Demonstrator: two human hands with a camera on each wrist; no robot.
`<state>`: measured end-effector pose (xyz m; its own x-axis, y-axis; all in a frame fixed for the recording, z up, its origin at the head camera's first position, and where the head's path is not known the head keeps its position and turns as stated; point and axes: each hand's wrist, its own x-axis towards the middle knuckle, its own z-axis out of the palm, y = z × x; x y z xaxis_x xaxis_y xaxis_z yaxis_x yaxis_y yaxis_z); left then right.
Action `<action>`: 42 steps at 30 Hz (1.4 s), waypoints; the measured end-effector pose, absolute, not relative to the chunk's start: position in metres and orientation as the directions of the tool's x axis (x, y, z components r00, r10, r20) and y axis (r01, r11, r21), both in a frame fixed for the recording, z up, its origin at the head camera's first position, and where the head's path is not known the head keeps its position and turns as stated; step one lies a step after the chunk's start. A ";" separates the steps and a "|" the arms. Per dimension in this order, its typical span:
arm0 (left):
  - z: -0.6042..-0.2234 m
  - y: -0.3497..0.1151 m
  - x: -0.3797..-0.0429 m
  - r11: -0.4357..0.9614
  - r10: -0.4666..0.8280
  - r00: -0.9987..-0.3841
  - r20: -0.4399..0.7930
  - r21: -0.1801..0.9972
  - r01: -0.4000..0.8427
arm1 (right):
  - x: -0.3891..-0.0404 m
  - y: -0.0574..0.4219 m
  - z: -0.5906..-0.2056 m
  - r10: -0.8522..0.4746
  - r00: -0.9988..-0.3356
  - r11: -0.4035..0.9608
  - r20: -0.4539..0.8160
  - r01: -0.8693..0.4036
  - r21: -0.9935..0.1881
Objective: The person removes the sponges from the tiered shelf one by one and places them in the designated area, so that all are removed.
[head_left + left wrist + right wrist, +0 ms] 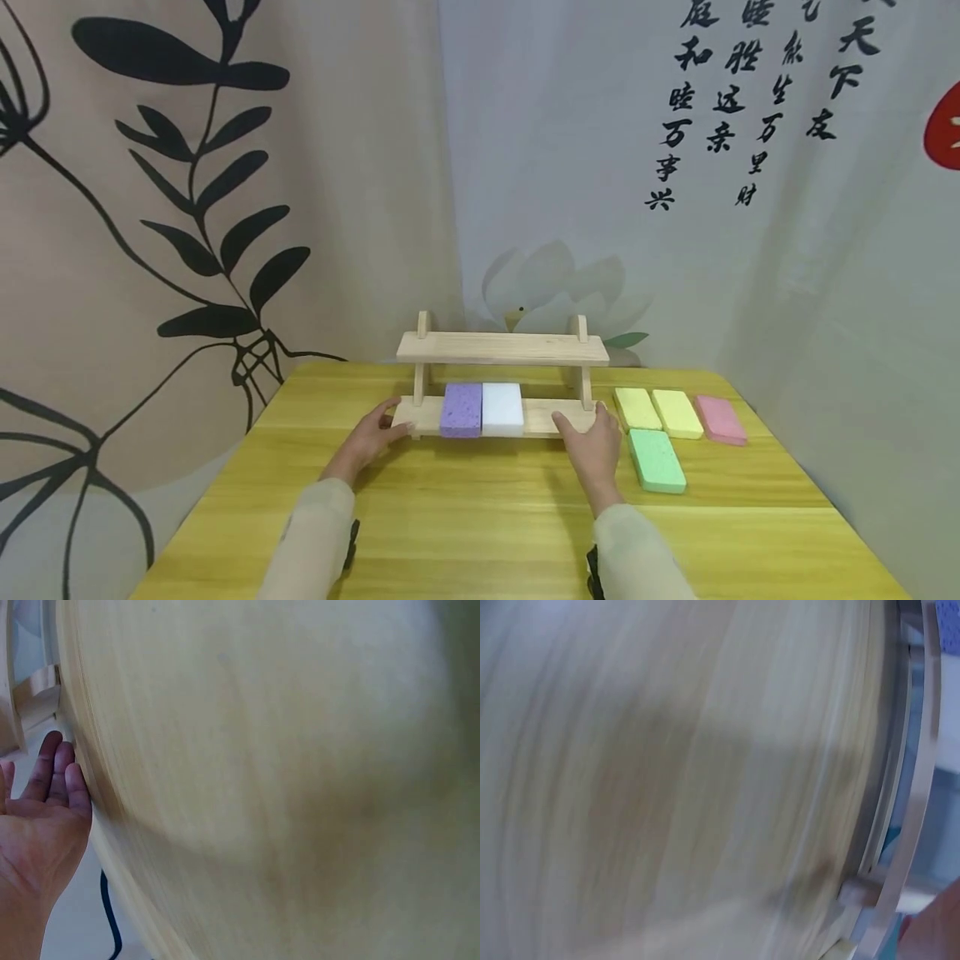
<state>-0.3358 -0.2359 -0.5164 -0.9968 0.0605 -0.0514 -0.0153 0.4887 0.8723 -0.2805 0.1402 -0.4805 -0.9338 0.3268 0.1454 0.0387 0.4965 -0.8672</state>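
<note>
A two-tier wooden rack (502, 348) stands on the table, with a purple sponge (461, 410) and a white sponge (502, 409) side by side on its lower board. At that board's left end, my left hand (367, 437) holds the corner between thumb and fingers; the left wrist view shows its other fingers (52, 776) loosely extended beside the rack. My right hand (595, 454) grips the board's right end, thumb at the front edge and fingers around the side. Only a sliver of it shows in the right wrist view, where its grip is cut off.
Right of the rack lie two yellow sponges (637, 409), a pink sponge (721, 419) and a green sponge (657, 461), close to my right hand. The wooden table (465, 525) ends at a printed curtain (360, 167) behind the rack.
</note>
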 end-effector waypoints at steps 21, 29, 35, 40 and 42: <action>-0.510 -0.239 -0.335 0.485 0.053 -0.998 -0.037 0.874 -0.007 | -0.291 0.067 -0.479 0.254 -0.960 0.487 0.120 0.020 -0.873; -0.510 -0.238 -0.334 0.509 0.050 -0.998 -0.037 0.861 -0.006 | -0.292 0.046 -0.483 0.265 -0.953 0.527 0.146 0.017 -0.850; -0.514 -0.236 -0.335 0.483 0.048 -0.998 -0.039 0.875 -0.011 | -0.294 0.038 -0.489 0.280 -0.951 0.531 0.131 0.040 -0.846; -0.515 -0.235 -0.334 0.465 0.039 -0.998 -0.043 0.885 -0.020 | -0.296 0.035 -0.494 0.294 -0.943 0.538 0.154 0.030 -0.843; -0.515 -0.235 -0.333 0.463 0.036 -0.998 -0.048 0.886 -0.026 | -0.298 0.034 -0.496 0.297 -0.940 0.552 0.169 0.025 -0.833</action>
<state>-0.3332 -0.2346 -0.5152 -0.9982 0.0356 -0.0478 -0.0259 0.4631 0.8859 -0.2977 0.0338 -0.4961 -0.9399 0.2968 0.1688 0.0247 0.5522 -0.8333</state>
